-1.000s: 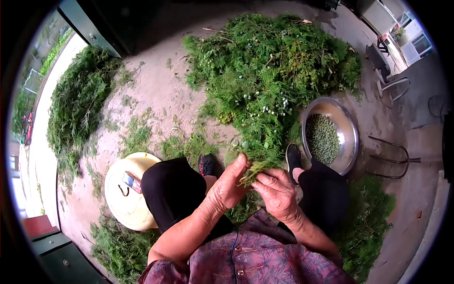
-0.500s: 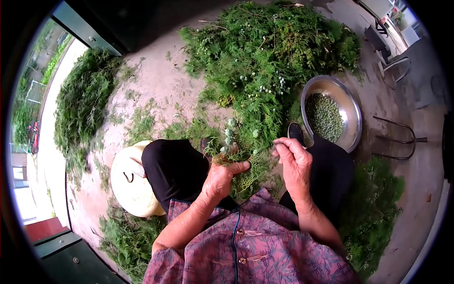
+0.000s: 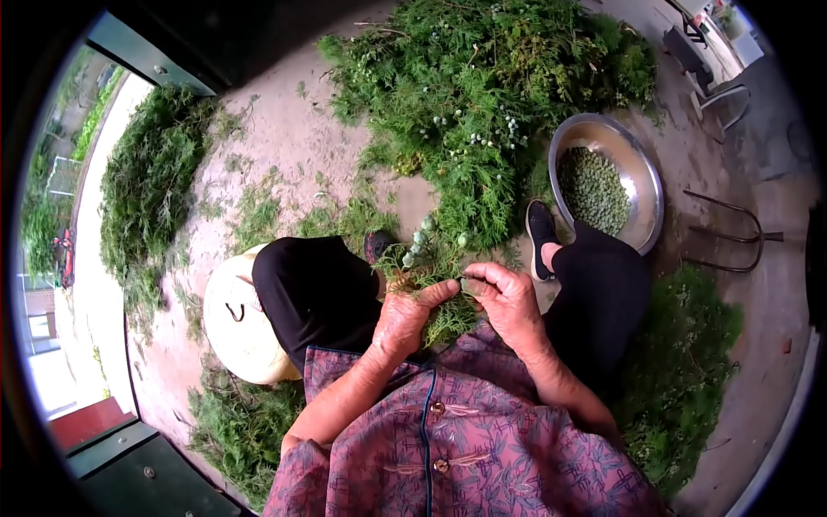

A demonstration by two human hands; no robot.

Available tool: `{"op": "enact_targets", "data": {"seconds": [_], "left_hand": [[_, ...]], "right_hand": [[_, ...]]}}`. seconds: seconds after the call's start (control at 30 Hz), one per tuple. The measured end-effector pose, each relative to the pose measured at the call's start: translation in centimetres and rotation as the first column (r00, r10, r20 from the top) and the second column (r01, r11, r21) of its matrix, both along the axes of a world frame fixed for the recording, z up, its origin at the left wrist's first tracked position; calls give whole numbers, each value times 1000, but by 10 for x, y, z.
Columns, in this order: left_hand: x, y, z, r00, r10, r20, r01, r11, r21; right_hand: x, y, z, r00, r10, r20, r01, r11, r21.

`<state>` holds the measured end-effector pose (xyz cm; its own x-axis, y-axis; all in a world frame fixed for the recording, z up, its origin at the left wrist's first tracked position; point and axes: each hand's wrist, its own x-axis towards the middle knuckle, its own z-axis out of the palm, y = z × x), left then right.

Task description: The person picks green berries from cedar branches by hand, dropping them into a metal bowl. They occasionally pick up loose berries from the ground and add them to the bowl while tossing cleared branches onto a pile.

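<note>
My left hand [image 3: 405, 317] grips a green leafy sprig [image 3: 428, 258] that carries several pale green berries. The sprig sits between my knees, close to my body. My right hand [image 3: 508, 302] pinches one small pale berry at the sprig's right side, thumb and fingers closed on it. A big heap of the same green branches [image 3: 482, 95] lies on the ground ahead of me. To the right of my right foot stands a steel bowl [image 3: 644, 185] holding a layer of picked green berries [image 3: 592, 191].
A second pile of greenery [image 3: 142, 185] lies far left. A cream-coloured lid with a hook [image 3: 233, 314] rests beside my left knee. Cut sprigs [image 3: 680, 370] cover the ground at right and lower left. A metal stool frame [image 3: 732, 237] stands beyond the bowl.
My hands have drawn the sprig back from the heap toward my body. My right hand swung out to the right, then came back onto the sprig and closed on a berry.
</note>
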<state>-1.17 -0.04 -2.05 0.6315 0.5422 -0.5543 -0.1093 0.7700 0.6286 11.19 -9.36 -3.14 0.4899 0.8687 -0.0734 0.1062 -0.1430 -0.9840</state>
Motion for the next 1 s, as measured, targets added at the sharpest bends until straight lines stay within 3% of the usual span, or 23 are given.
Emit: {"op": "enact_targets", "data": {"seconds": [0.03,0.07,0.13,0.27,0.4,0.5,0.57,0.6,0.7,0.77,0.83,0.87,0.93,1.0], "left_hand": [[-4,2,-7,999,-54,-4,54,998,30],[-4,1,-7,998,-57,11,56,998,15],[-4,0,-2,997,-59,41,60,998,-14],[-7,-6,-3,998,-63,2,63,998,-2],[-12,-4,-12,977,-161,-143,189,957,218],[-12,-9,-8,956,-186,-229,255,912,322],[-11,-11,2,941,-202,-270,297,876,381],[-11,-11,1,931,-187,-313,311,856,413],[-13,-9,-5,907,-142,-396,342,797,499],[-8,-14,-9,947,-124,-295,260,837,482],[-8,-18,-16,949,-140,-283,256,866,430],[-4,-21,-15,964,-109,-244,218,848,484],[-2,-19,-5,950,-123,-288,270,788,553],[-1,-21,-12,960,-127,-249,243,821,517]], "right_hand": [[2,-4,-1,970,29,-243,-55,993,-102],[5,-6,-5,865,-14,-502,-15,998,-54],[11,-9,-18,461,-40,-886,94,996,4],[28,-15,-14,455,-59,-889,177,984,26],[29,-14,-11,525,-18,-851,220,969,115],[20,-7,-2,816,-67,-574,127,990,66],[12,-1,-5,941,-72,-330,111,989,101],[10,-2,-9,950,-76,-304,99,993,60],[5,-6,-12,903,-154,-401,175,984,17],[2,-7,-15,828,-190,-527,256,965,53],[3,-9,-13,692,-233,-683,304,953,-18],[3,-9,-12,614,-251,-748,322,945,-52],[1,-9,-12,595,-275,-755,338,938,-75],[-1,-8,-12,610,-317,-726,368,925,-94]]}}
